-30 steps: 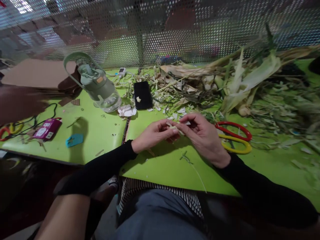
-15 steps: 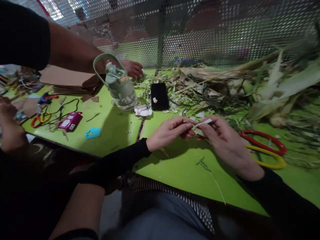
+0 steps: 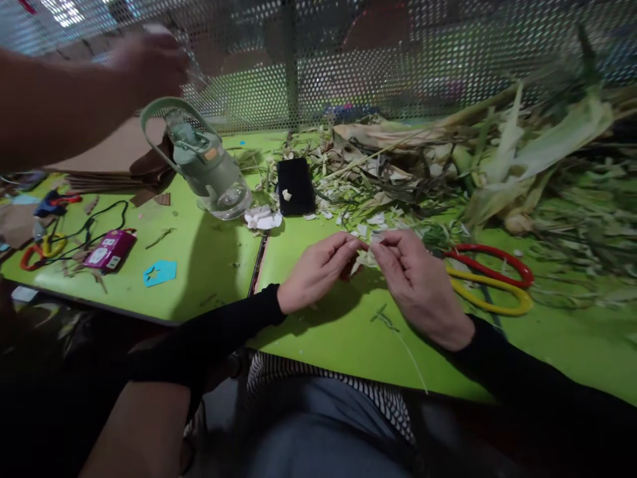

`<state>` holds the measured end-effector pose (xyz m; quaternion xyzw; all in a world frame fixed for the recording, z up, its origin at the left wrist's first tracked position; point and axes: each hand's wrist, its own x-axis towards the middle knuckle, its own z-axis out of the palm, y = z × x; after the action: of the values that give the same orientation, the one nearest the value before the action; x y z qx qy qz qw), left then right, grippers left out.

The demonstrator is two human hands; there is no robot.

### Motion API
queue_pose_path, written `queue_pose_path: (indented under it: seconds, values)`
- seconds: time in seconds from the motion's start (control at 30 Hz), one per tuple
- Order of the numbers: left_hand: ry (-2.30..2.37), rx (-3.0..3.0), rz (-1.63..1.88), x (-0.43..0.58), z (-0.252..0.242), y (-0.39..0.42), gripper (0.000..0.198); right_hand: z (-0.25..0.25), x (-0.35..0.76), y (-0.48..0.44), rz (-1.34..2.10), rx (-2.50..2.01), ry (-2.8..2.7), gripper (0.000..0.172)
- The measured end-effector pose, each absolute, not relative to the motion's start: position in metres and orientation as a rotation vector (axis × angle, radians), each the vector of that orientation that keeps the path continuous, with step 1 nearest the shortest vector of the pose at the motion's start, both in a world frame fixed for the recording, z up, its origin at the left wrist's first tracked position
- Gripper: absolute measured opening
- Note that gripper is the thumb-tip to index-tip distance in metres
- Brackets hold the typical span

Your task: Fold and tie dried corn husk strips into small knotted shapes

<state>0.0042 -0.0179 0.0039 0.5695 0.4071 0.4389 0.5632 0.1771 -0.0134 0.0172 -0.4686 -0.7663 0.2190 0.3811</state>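
My left hand (image 3: 318, 273) and my right hand (image 3: 421, 292) meet over the green table, fingertips close together. Both pinch a small pale piece of corn husk (image 3: 365, 259), partly hidden by the fingers. Below them lies a thin knotted green strip (image 3: 384, 318) with a long pale tail. Beside my right wrist rest scissors (image 3: 490, 248) with one red and one yellow handle loop; their blades are mostly hidden. Small pale husk scraps are scattered just beyond my fingertips.
A black phone (image 3: 296, 186) and a water bottle (image 3: 209, 172) stand ahead. Heaped corn husks (image 3: 413, 159) line the perforated screen. Leftward are brown paper sheets (image 3: 104, 149), a purple box (image 3: 109, 251) and a blue paper piece (image 3: 160, 273). Another person's hand (image 3: 152, 63) is raised at upper left.
The other person's hand has lifted off the table and moved left. My fingers have shifted on the husk, whose white end no longer sticks out. The view has turned slightly right.
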Motion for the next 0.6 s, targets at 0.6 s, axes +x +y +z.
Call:
queue_pose_path:
  seconds: [0.6]
  values:
    - [0.801,1.087,0.898,-0.003,0.008,-0.012,0.031,0.017,0.181,-0.010,0.705,-1.207,-1.973,0.031]
